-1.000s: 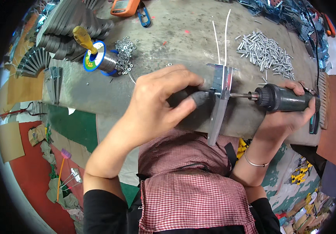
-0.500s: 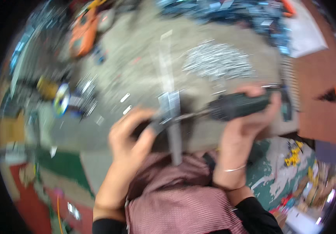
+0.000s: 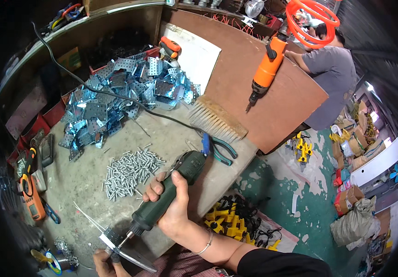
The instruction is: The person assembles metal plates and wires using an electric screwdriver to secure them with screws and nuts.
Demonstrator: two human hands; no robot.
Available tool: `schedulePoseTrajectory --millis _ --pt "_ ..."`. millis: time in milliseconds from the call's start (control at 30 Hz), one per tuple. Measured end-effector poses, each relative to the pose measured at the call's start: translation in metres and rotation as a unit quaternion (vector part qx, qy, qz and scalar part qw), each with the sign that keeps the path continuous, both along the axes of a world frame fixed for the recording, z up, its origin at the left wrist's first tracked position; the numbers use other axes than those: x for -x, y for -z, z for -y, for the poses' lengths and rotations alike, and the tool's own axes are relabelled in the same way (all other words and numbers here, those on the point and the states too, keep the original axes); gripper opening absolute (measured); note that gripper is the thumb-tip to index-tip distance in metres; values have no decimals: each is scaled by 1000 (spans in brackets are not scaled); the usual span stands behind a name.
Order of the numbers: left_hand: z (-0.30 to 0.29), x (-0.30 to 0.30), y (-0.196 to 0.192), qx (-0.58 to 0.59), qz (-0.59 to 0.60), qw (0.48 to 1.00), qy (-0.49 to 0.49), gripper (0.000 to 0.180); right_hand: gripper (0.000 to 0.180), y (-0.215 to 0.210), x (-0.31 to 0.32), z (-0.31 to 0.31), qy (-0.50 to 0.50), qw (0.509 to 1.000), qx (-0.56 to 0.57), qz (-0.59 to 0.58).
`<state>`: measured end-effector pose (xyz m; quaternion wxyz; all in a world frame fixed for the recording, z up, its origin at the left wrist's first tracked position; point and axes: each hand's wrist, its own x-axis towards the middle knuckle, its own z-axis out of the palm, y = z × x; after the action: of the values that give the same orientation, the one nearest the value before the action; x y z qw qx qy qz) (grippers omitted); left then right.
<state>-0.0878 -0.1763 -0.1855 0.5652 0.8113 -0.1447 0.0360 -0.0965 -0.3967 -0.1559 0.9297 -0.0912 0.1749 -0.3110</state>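
My right hand (image 3: 176, 207) is wrapped round a dark green electric screwdriver (image 3: 166, 194), which points down and to the left. Its bit meets a small dark part with a light band (image 3: 111, 238), or comes very close to it. At the lower edge, the fingertips of my left hand (image 3: 105, 264) pinch that part from below; the rest of this hand is cut off. A long pale strip (image 3: 136, 263) runs through or alongside the part. Just beyond the screwdriver lies a heap of silver screws (image 3: 132, 173).
Perforated metal plates with blue film (image 3: 102, 113) pile up at the back. Pliers (image 3: 222, 151) and a wide brush (image 3: 217, 121) lie near the right edge, a black cord behind. An orange power screwdriver (image 3: 269, 64) hangs at upper right. An orange meter (image 3: 32, 198) lies left. A person (image 3: 330, 74) is beyond.
The view has swung to the right and upward, so my hands now appear lower and further left. The screwdriver and the small part are still in my hands. The blur is gone.
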Motion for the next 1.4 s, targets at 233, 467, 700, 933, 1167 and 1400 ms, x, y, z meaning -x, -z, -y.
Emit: schedulePoseTrajectory --millis 233,467,700,933,1167,1400 --pt "15 -4 -21 -63 59 996 -9 9 41 2 -6 10 23 995 41 -84" --pt "32 0 -35 97 -196 974 63 49 30 1 -7 22 66 981 160 -90" --pt "12 -2 -22 121 -229 961 101 55 29 5 -10 7 87 965 215 -123" --pt "12 -5 -26 145 -244 953 108 57 30 2 -11 1 92 959 222 -150" --pt "5 -7 -47 -18 150 976 155 71 32 -6 -5 12 23 983 166 -74" --pt "-4 1 -15 -77 323 913 238 33 31 22 3 36 -27 994 104 10"
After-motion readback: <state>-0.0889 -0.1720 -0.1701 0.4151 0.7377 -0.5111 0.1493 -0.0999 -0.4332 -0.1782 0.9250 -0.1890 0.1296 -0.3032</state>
